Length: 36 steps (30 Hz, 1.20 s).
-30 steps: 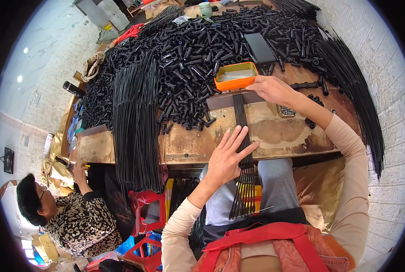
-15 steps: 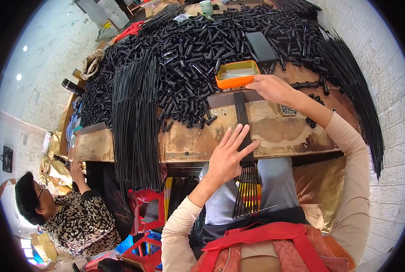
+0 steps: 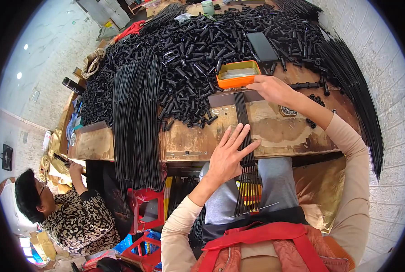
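Note:
My left hand (image 3: 232,156) lies with fingers spread over a flat row of thin black rods (image 3: 241,108), pressing them at the table's front edge. The rods run from a low metal strip (image 3: 220,99) across the wood and fan out over my lap. Beside the right front corner of an orange tray (image 3: 237,82), my right hand (image 3: 273,89) has its fingertips drawn together near the rods' far ends. What they pinch, if anything, is too small to make out. Thin pale needle-like pieces (image 3: 239,73) fill the tray.
A big heap of black tubular parts (image 3: 189,59) covers the back of the table. Long black rod bundles hang over the front edge at left (image 3: 136,122) and at right (image 3: 354,90). A dark phone (image 3: 262,46) rests on the heap. Another person (image 3: 71,208) sits at the left.
Both my hands keep almost the same place on and near the rods. At the left, the other person's head and hand have shifted slightly.

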### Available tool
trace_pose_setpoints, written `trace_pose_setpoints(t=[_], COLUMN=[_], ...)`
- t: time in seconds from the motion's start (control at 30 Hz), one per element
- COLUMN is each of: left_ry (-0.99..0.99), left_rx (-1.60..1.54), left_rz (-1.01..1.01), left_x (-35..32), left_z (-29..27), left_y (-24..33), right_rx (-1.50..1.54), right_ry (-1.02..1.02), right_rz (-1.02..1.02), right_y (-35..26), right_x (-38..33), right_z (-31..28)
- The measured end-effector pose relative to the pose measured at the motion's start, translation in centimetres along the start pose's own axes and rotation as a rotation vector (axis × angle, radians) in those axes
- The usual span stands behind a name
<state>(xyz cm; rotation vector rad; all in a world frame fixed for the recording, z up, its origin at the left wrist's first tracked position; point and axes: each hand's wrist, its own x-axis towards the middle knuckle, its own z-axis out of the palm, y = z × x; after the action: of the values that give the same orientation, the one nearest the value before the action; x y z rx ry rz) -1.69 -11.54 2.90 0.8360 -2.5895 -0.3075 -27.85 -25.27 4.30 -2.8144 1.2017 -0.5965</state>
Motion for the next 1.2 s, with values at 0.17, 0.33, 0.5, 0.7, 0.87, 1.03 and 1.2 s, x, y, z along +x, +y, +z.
trace_pose_setpoints(t=[0.17, 0.33, 0.5, 0.7, 0.87, 1.03, 1.2], left_ry=[-0.010, 0.011, 0.015, 0.021, 0.007, 0.025, 0.022], left_rx=[0.040, 0.018, 0.016, 0.000, 0.030, 0.006, -0.004], left_rz=[-0.001, -0.005, 0.000, -0.007, -0.006, -0.012, -0.013], left_x=[0.0, 0.0, 0.0, 0.0, 0.0, 0.0, 0.0], left_z=[0.1, 0.0, 0.2, 0.1, 0.0, 0.1, 0.1], left_y=[0.1, 0.2, 0.1, 0.2, 0.2, 0.2, 0.2], right_rx=[-0.023, -0.010, -0.011, -0.010, 0.015, 0.044, 0.022], right_ry=[0.021, 0.038, 0.039, 0.034, 0.020, 0.005, 0.022], right_rz=[-0.011, -0.027, -0.008, -0.025, -0.066, -0.019, -0.004], right_y=[0.2, 0.1, 0.0, -0.1, -0.4, -0.2, -0.2], right_x=[-0.1, -0.1, -0.3, 0.0, 0.8, 0.1, -0.1], right_z=[0.3, 0.4, 0.1, 0.3, -0.1, -0.3, -0.5])
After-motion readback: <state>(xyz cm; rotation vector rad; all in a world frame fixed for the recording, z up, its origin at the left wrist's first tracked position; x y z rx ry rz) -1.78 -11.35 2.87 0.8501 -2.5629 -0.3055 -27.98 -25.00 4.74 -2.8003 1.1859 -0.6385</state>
